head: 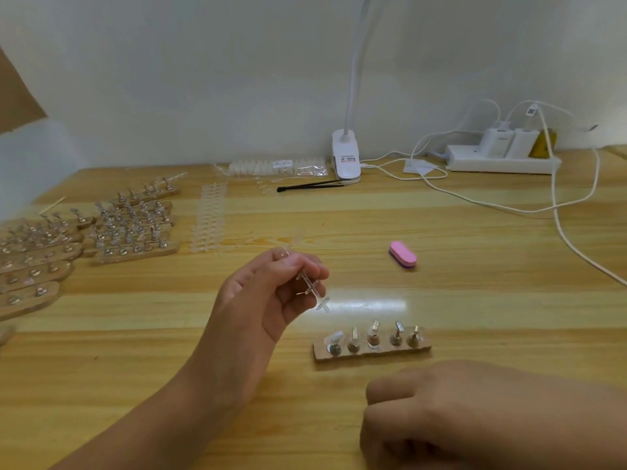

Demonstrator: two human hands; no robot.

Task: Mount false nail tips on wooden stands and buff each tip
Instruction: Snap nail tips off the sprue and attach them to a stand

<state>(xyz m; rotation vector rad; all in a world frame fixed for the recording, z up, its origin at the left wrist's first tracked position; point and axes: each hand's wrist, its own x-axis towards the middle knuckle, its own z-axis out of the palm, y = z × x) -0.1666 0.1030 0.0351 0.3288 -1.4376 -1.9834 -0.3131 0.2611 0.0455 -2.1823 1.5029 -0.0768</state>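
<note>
Pale wooden tabletop [475, 300]: above it a clear plastic strip of false nail tips [310, 288] slants from upper left to lower right, its free end aimed at a short wooden stand with five metal pegs [371, 351]. The left hand [268, 296] pinches the strip's upper part. The right hand [475, 412] lies near the stand, fingers curled under; whether it holds anything cannot be told. A pink oval buffer block [402, 254] lies beyond.

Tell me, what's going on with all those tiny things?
Someone is fitting false nail tips onto wooden stands. The left hand pinches a clear strip of tips above the table. The right hand lies curled by a stand of five pegs, some already with tips. A pink buffer lies farther back, untouched. More stands wait at the left.
</note>
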